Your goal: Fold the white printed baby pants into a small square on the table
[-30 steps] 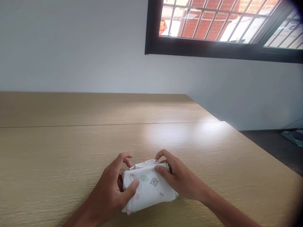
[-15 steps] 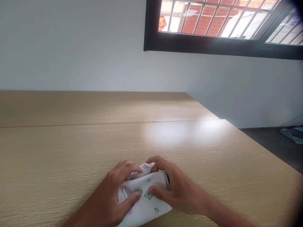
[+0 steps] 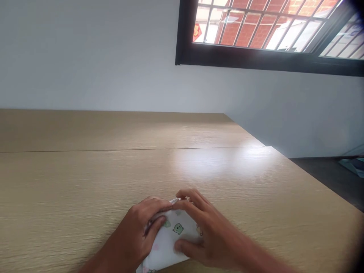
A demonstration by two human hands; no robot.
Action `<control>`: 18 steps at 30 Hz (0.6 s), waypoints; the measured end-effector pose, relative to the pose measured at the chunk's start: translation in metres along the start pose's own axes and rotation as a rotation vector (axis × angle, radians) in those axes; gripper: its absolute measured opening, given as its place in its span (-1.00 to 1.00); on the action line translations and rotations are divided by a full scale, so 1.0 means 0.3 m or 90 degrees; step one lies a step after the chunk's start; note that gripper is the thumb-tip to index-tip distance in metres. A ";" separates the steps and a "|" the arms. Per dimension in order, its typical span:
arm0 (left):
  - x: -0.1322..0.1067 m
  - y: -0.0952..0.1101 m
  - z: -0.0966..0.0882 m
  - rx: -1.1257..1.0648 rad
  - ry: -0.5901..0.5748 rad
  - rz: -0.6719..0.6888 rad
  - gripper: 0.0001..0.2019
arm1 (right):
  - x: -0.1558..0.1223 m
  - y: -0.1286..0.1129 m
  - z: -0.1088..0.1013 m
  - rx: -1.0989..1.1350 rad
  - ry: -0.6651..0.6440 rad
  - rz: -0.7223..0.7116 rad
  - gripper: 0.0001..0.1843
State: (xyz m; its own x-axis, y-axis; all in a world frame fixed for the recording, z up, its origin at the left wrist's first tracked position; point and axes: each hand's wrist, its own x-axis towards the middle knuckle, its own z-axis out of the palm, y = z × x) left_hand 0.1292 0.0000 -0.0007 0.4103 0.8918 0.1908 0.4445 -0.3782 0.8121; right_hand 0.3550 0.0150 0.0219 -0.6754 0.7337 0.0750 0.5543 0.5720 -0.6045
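A folded piece of white cloth [image 3: 166, 246] with green and pink cartoon prints lies at the near edge of view on the table. A narrow gathered, ribbed strip shows at its top, mostly hidden by fingers. My left hand [image 3: 139, 229] is closed on the left upper side, thumb on the front and fingers over the top edge. My right hand [image 3: 206, 227] holds the right side, its thumb pressed to the front and its fingers curled over the top. Both hands' fingertips nearly meet there. What kind of cloth item it is, I cannot tell.
The wood-grain table [image 3: 85, 189] has a seam running across it and a right edge slanting toward me. Behind it stands a pale wall [image 3: 85, 57] with a dark-framed, barred window [image 3: 256, 57]. A bluish item [image 3: 352, 167] lies on the dark floor at right.
My left thumb has moved up to the top edge. My right fingers have shifted inward over the top, covering most of the gathered strip, and my right thumb has slid lower.
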 end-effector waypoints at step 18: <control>-0.012 0.059 -0.021 0.209 -0.026 0.155 -0.33 | 0.019 0.014 0.022 -0.076 0.023 -0.027 -0.69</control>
State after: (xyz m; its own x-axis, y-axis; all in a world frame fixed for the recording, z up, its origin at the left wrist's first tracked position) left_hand 0.1307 -0.0082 0.0163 0.5633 0.7586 0.3274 0.5585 -0.6416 0.5258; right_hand 0.3502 0.0191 0.0146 -0.6826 0.7193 0.1290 0.5810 0.6412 -0.5014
